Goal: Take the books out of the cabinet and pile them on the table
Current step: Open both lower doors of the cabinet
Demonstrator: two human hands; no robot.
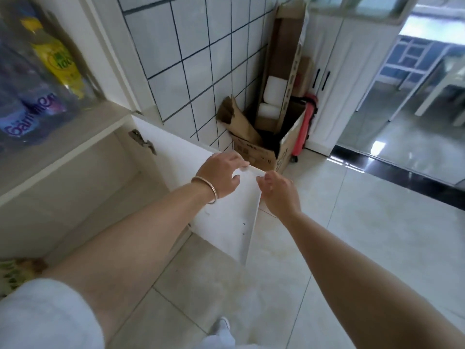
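Head view: person stands at an open low cabinet (75, 187), both arms stretched out to its white door (226, 212).
Left hand (221, 175): at about 11 o'clock of frame centre, fingers curled over the door's top edge, thumb on the inner face; silver bangle (208, 190) on the wrist.
Right hand (279, 190): just at 3 o'clock of the left one, fingers pinching the door's outer top corner.
Grip: both hands clamped on the door, holding nothing else.
Door: swung out wide, hinge (142, 142) visible at the cabinet side.
Books: none clearly visible. Lower compartment looks bare where it shows; a patterned item (20, 270) at 8 o'clock can't be identified (arm covers part of the opening).
Table: a white one (453, 79) shows at 2 o'clock, past the glass door, well apart from the cabinet.
Upper shelf: bottles (50, 59) behind glass at 10 o'clock.
Corner: cardboard box (261, 152) at 12 o'clock, beside the tiled wall (191, 59).
Step (judgement): door handling, either opening to get at books or closing after the last one; can't tell which.
Next: if books remain, release the door, reach into the compartment, carry the book to the table.
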